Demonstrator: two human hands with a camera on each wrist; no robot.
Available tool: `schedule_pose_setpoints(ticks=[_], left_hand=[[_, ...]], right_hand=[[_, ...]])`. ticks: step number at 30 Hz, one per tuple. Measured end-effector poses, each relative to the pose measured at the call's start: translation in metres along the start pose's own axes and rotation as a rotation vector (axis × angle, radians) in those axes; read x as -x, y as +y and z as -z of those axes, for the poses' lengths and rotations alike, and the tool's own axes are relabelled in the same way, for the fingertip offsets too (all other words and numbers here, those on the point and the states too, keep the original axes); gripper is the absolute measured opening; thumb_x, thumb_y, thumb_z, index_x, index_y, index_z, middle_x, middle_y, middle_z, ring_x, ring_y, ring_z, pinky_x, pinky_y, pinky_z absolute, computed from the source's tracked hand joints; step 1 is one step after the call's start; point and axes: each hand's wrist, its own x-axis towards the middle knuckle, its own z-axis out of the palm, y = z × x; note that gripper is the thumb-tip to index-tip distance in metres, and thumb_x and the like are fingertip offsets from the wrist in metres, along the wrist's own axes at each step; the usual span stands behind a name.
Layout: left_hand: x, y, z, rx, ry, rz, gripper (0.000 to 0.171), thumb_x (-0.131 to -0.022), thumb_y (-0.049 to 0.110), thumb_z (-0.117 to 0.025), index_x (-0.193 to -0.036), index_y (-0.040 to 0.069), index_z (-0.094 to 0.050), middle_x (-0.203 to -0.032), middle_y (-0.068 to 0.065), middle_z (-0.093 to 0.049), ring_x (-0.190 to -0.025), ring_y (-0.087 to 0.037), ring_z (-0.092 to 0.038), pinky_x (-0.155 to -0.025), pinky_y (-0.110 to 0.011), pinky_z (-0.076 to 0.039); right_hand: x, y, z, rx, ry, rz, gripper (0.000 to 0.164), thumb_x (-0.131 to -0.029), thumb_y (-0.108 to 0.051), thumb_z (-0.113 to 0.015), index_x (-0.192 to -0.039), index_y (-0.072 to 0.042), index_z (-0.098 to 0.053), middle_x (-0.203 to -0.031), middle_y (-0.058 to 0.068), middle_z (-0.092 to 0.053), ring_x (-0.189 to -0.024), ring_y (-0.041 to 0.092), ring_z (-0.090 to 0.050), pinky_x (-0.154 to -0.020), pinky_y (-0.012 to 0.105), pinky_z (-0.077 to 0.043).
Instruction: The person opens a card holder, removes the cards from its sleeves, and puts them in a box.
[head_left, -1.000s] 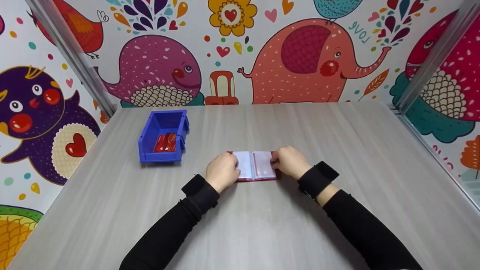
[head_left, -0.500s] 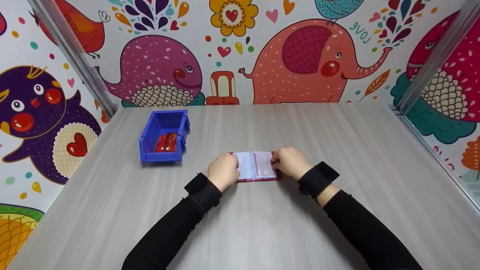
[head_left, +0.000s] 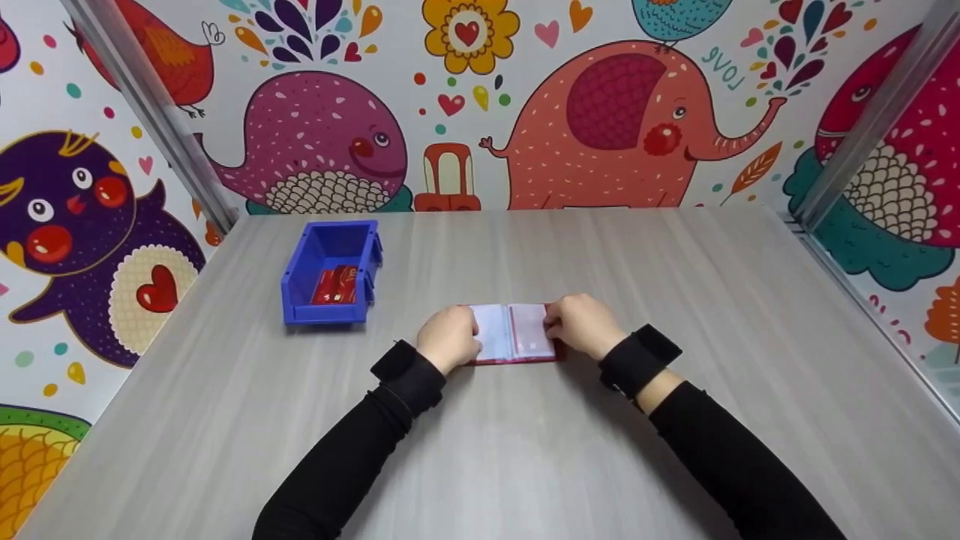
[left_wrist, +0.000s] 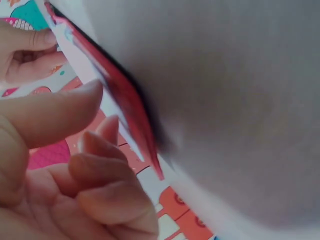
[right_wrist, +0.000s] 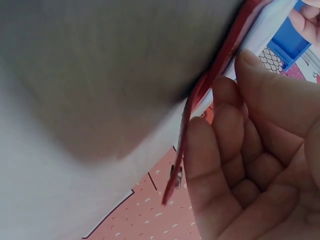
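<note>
A small red card holder (head_left: 516, 361) lies open on the table, its whitish clear sleeves (head_left: 492, 330) facing up. My left hand (head_left: 448, 339) holds its left side, thumb on the sleeves and fingers curled at the edge. At the right side, my right hand (head_left: 583, 326) pinches the sleeve edge between thumb and forefinger. The right wrist view shows a red strap (right_wrist: 172, 187) with a metal snap standing out beside the fingers. In the left wrist view the red cover (left_wrist: 125, 95) is edge-on, with the left thumb (left_wrist: 75, 107) against the sleeves.
A blue plastic bin (head_left: 324, 315) stands to the left, beyond the left hand, with red cards (head_left: 335, 285) inside. Patterned cartoon walls rise behind and beside the grey table (head_left: 480, 465), with metal posts (head_left: 862, 120) at the corners.
The left hand shifts very slightly right along with a small camera drift. Both hands stay on the open card holder, which looks the same.
</note>
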Motion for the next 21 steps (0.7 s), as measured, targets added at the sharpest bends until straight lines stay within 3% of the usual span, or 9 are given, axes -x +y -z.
schedule_pose_setpoints(ticks=[8, 21], left_hand=[[-0.0029, -0.0013, 0.0002, 0.024, -0.04, 0.039, 0.011, -0.075, 0.009, -0.076, -0.084, 0.005, -0.072, -0.087, -0.008, -0.069, -0.082, -0.03, -0.065, -0.074, -0.042, -0.051], [-0.0012, -0.0016, 0.0012, 0.019, -0.025, 0.03, 0.012, -0.075, 0.01, -0.076, -0.084, 0.005, -0.073, -0.087, -0.008, -0.07, -0.084, -0.031, -0.066, -0.074, -0.041, -0.051]], right_hand=[[-0.0002, -0.001, 0.0019, 0.001, 0.035, 0.038, 0.009, -0.078, -0.004, -0.08, -0.087, -0.005, -0.078, -0.09, 0.009, -0.073, -0.082, 0.027, -0.068, -0.075, 0.042, -0.053], [0.0009, -0.0079, -0.0006, 0.141, -0.042, 0.05, 0.005, -0.081, -0.003, -0.078, -0.081, -0.006, -0.074, -0.078, 0.009, -0.067, -0.068, 0.023, -0.058, -0.067, 0.041, -0.051]])
